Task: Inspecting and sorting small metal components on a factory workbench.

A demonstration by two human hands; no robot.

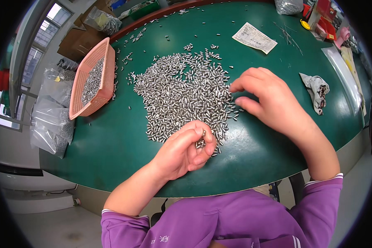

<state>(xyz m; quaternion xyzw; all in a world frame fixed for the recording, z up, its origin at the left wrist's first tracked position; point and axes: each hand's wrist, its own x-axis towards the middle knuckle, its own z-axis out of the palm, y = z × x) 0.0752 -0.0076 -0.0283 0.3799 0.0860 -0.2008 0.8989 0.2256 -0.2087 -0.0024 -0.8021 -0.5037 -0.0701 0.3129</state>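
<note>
While the heap of small metal pins (186, 93) is lying spread across the middle of the frame, a few loose pins (202, 141) are sitting pinched in the left hand (185, 151) just below the heap's lower edge. That grip is curling closed on them, thumb pressing against bent fingers, so the pieces are only partly showing. Each pin is looking like a short, shiny silvery cylinder; their long axes are pointing every which way in the heap.

To the right of the heap, the right hand (268, 99) is resting on the green bench (124, 140) with its fingertips touching the heap's right margin. Its fingers are loosely bent and apart, clamping nothing that I can see. The heap is therefore lying up and slightly left of the left hand, and directly left of the right hand; both are at its edge.

Further out, a pink plastic mesh basket (107, 78) holding more pins is sitting at the upper left of the frame, a printed paper slip (254, 38) at the upper right, and a crumpled cloth (316, 91) at the far right.
</note>
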